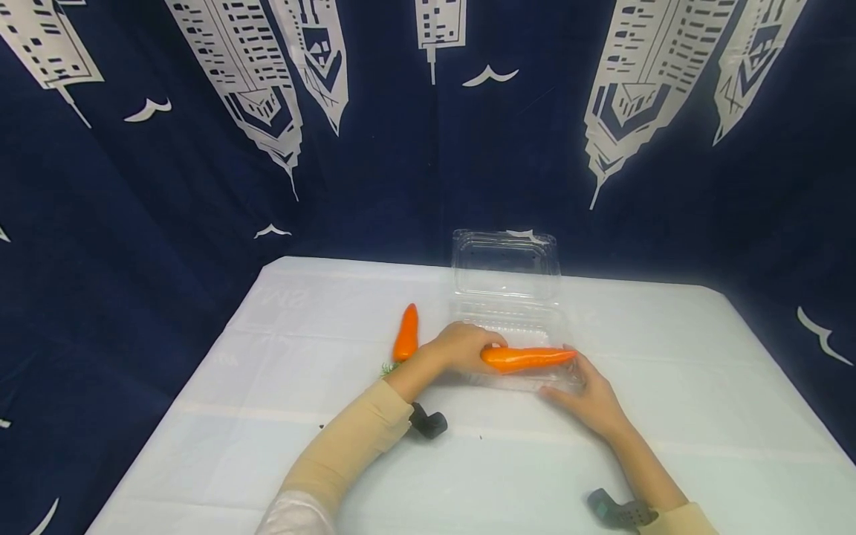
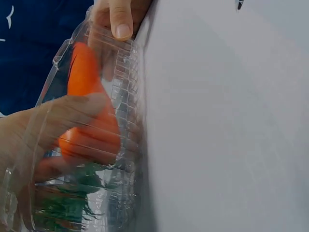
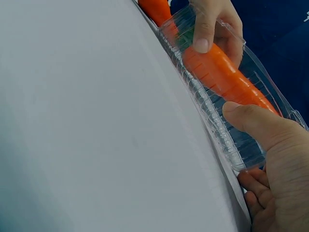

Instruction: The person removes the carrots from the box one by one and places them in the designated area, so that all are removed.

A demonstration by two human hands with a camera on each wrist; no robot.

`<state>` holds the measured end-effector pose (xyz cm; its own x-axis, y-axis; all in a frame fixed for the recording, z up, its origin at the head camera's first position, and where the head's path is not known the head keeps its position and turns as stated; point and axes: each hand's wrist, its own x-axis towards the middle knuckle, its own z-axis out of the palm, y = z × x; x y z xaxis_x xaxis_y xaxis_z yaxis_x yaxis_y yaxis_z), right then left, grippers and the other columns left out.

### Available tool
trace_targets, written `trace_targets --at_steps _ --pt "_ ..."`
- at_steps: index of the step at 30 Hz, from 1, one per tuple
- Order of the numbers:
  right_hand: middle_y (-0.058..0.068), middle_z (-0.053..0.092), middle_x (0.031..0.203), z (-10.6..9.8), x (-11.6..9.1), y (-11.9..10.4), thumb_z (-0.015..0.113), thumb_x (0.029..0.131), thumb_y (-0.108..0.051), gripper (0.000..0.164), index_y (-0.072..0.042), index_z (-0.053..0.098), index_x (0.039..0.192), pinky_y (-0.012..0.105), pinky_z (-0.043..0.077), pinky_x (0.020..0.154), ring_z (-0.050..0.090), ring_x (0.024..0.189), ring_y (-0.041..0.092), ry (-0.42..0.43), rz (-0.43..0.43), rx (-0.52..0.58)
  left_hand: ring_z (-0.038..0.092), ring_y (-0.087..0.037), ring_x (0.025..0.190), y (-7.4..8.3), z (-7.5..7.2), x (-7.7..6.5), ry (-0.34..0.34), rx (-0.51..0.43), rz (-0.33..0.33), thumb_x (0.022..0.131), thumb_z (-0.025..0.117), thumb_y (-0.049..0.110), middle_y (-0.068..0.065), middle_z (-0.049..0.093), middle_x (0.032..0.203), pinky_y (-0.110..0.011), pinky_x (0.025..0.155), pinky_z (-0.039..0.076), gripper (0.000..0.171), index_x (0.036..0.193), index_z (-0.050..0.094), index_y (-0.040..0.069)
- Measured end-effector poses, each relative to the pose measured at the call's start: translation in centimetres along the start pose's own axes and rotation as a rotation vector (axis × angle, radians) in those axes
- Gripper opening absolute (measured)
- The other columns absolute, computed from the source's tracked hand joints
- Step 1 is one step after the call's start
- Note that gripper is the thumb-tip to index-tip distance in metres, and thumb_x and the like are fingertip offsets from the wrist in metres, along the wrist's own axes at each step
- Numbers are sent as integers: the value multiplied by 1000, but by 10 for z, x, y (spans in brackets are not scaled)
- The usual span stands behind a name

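Note:
My left hand (image 1: 464,345) grips an orange carrot (image 1: 524,359) near its thick end. The carrot lies lengthwise inside a clear plastic clamshell container (image 1: 511,313), its tip pointing right. Green leaves (image 2: 67,203) at its top show through the container wall in the left wrist view. My right hand (image 1: 595,394) holds the container's right end, thumb (image 3: 234,108) on the front wall and other fingers low at its end. Behind, the hinged lid (image 1: 504,264) stands raised. Whether the carrot touches the container's bottom, I cannot tell.
A second carrot (image 1: 406,334) with a bit of green lies on the white table (image 1: 301,312), left of the container. Dark devices (image 1: 428,422) are strapped at both wrists. A navy cloth (image 1: 401,163) with white building prints hangs behind the table.

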<state>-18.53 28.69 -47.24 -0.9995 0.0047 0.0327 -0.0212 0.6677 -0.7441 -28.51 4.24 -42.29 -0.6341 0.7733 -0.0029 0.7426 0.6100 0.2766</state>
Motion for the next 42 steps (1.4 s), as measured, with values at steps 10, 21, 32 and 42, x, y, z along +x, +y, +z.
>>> trace_targets --at_steps 10,21,32,42 --pt "21 35 141 1 0 2 70 74 -51 95 -6 25 144 63 23 97 27 130 42 -4 -4 11 52 -4 76 -1 1 -3 115 -99 1 73 72 43 16 59 85 -22 69 41 41 109 59 29" --pt "18 41 139 3 3 6 72 74 -48 94 -6 25 144 61 23 99 29 130 40 14 -58 17 50 -4 74 0 2 -7 270 -116 39 73 71 45 15 58 86 -19 67 39 40 107 61 26" --pt "18 39 140 3 1 5 72 75 -47 95 -8 22 146 58 26 100 31 129 39 9 -56 10 47 -7 61 9 -3 -18 437 -180 -107 70 71 42 12 53 77 -20 52 37 38 96 56 19" --pt "20 39 139 2 1 4 72 75 -46 95 -7 22 145 58 22 101 28 130 41 23 -61 6 47 -7 60 4 -10 -40 656 -266 -228 71 70 41 12 55 79 -25 53 39 36 94 55 18"
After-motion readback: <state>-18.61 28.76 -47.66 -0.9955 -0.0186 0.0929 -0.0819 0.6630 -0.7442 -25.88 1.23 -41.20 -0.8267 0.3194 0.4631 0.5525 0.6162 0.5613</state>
